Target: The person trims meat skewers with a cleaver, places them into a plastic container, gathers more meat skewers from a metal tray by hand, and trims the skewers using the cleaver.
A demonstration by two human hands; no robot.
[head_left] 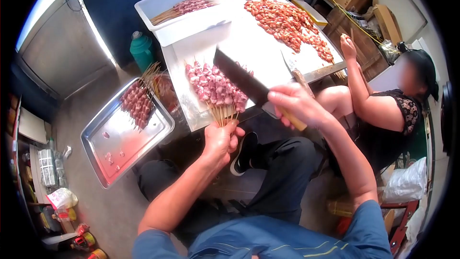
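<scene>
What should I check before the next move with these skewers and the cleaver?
1. Bundle secured: ok. The left hand grips the skewers by their bare stick ends.
2. Cleaver secured: ok. The right hand is closed around the handle of the cleaver.
3. Blade clear of the left fingers: ok. They show apart, with the blade farther up and to the right.
4. Blade clear of the meat: cannot tell. It overlaps the meat in this view, so contact is unclear.
5. No loose blade nearby: not ok. A knife lies close to the right hand.
6. Co-worker's hand clear: ok. It is raised, well apart from the cleaver.
</scene>
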